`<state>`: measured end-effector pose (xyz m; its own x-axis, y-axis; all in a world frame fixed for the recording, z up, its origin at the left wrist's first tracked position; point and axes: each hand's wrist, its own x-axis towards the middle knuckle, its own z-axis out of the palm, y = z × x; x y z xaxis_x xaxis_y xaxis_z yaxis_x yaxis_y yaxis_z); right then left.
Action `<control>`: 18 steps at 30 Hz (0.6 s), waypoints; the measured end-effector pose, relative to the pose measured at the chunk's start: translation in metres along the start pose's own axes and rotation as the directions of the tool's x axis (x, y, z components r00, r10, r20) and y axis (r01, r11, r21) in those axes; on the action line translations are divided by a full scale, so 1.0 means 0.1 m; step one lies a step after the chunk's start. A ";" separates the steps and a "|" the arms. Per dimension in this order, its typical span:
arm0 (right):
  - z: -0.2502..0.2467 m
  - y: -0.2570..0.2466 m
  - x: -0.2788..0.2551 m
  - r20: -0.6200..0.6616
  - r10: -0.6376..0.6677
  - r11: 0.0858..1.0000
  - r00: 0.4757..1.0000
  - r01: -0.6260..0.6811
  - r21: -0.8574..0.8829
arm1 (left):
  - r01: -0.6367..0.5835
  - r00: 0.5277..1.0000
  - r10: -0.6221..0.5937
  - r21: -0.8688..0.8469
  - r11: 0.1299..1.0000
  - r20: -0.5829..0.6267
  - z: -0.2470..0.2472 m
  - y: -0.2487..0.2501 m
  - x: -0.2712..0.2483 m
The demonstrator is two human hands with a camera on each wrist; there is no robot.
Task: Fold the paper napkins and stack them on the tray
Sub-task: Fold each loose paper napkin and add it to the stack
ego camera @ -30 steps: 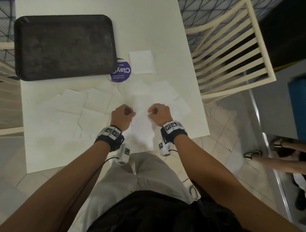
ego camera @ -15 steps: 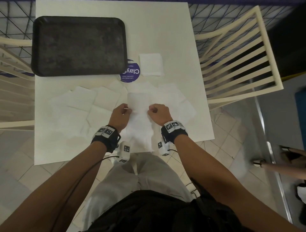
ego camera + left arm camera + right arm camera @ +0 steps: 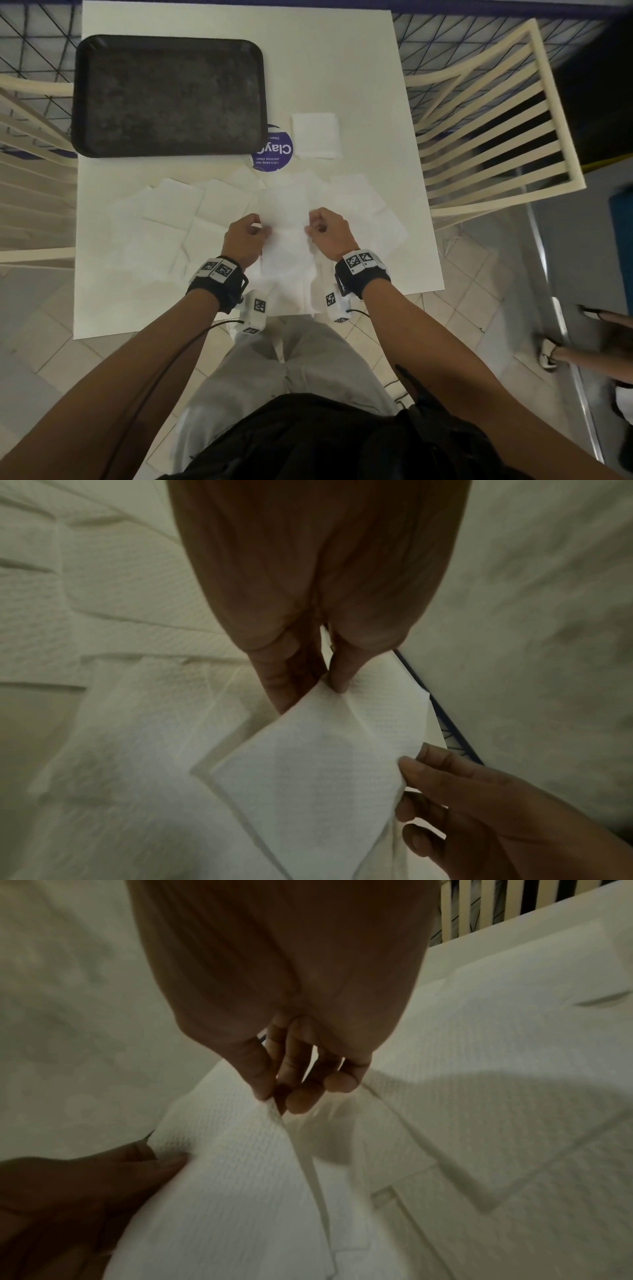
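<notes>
A white paper napkin (image 3: 284, 219) is held up over the table between both hands. My left hand (image 3: 255, 230) pinches its left edge, and the left wrist view shows thumb and finger closed on the napkin (image 3: 325, 750). My right hand (image 3: 317, 226) pinches the right edge, with the thumb and fingers on the napkin (image 3: 232, 1150) in the right wrist view. Several unfolded napkins (image 3: 178, 219) lie spread across the white table (image 3: 342, 68). One folded napkin (image 3: 315, 135) sits right of the dark tray (image 3: 169, 97), which holds nothing.
A round purple sticker (image 3: 274, 150) lies between the tray and the folded napkin. Cream slatted chairs (image 3: 493, 113) stand to the right and left of the table. Another person's feet (image 3: 555, 349) are on the tiled floor at far right.
Both hands have lifted the napkin's near edge up and forward, away from my body, so the sheet now stands higher between them. The head view has shifted slightly.
</notes>
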<state>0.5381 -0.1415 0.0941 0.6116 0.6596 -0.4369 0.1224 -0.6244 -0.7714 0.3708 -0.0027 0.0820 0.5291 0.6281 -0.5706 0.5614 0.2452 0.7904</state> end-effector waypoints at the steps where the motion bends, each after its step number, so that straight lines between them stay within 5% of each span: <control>1: 0.00 -0.01 0.00 -0.001 -0.008 1.000 1.000 0.008 -0.003 | 0.001 1.000 -0.001 -0.031 1.000 -0.006 0.00 0.01 0.00; 10: -0.09 -0.01 0.00 0.008 -0.005 1.000 1.000 0.005 -0.016 | -0.006 0.999 -0.001 -0.157 0.988 -0.048 0.02 0.03 -0.04; 18: -0.08 -0.01 0.00 0.028 0.051 0.987 0.998 -0.054 0.154 | 0.029 0.999 -0.038 -0.264 0.964 -0.032 0.05 0.16 -0.15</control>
<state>0.5438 -0.1439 0.0988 0.5948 0.6387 -0.4882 -0.0330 -0.5874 -0.8086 0.3749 -0.0122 0.1019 0.4869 0.6413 -0.5930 0.3883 0.4492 0.8046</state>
